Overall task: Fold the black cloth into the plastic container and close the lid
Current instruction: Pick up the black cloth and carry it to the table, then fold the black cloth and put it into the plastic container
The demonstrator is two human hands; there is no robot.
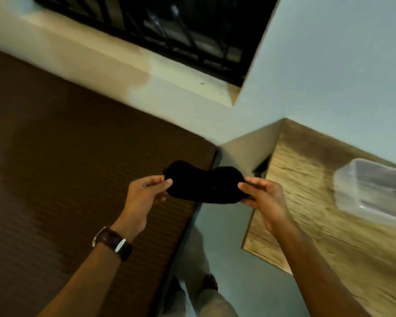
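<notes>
Nearest the camera, the person's legs and feet stand on the floor (233, 266) between a brown bed (78, 168) on the left and a wooden surface (306, 225) on the right. A watch (112, 242) sits on the left wrist. Further out, both arms reach forward and hold the cloth (205, 187) in the air over the gap between bed and surface. The left hand (144, 193) has its fingers (167, 183) closed in a pinch on the cloth's left end; the right hand (264, 197) pinches the right end the same way, thumb on top. The cloth is small, black and already bunched into a short band that sags a little between the two pinches, so it looks soft, light and limp, not slippery. It should fold easily, and the two ends are the sensible places to hold while bringing them together. Beyond the right hand, well apart from the cloth, the clear container (373, 191) rests on the surface, blurred; whether its lid is on cannot be told. Furthest off are the wall (341, 65) and a dark barred window (169, 26).
</notes>
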